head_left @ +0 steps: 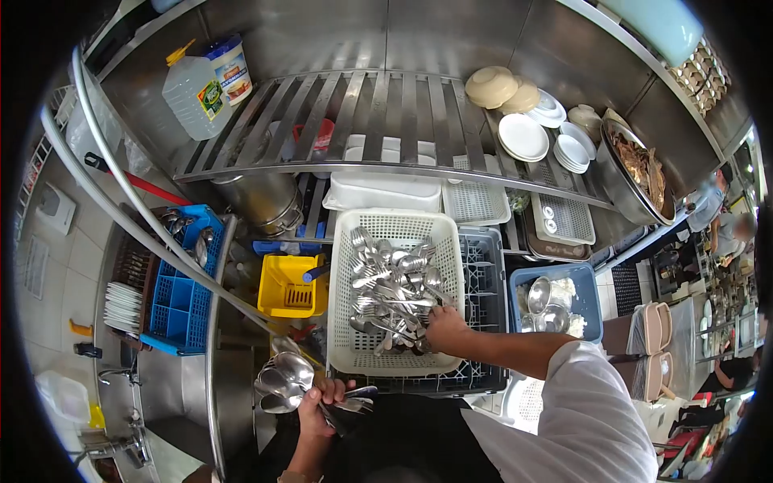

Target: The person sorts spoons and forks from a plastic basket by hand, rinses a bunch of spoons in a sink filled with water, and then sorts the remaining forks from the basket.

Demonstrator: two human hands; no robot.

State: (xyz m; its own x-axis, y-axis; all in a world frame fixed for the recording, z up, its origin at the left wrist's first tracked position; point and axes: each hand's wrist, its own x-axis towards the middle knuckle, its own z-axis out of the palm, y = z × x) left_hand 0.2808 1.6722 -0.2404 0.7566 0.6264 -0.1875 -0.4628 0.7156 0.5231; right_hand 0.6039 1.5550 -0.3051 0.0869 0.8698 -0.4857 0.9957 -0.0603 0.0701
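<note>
1. Left hand (316, 406), one: I see it closed round a bunch of spoons (295, 369), at least four bowls showing; overlap blocks my full count.
2. Right hand (447, 330), one: fingers down among loose cutlery (394, 282); I cannot tell whether they pinch a piece.
3. Loose cutlery, forks and spoons, too tangled for me to count: heaped inside one cream perforated basket (341, 266).
4. Jug (192, 97), one: brand too small for me to read.
5. Tub (231, 72), one, beside the jug: I read "MAYONNAISE".
</note>
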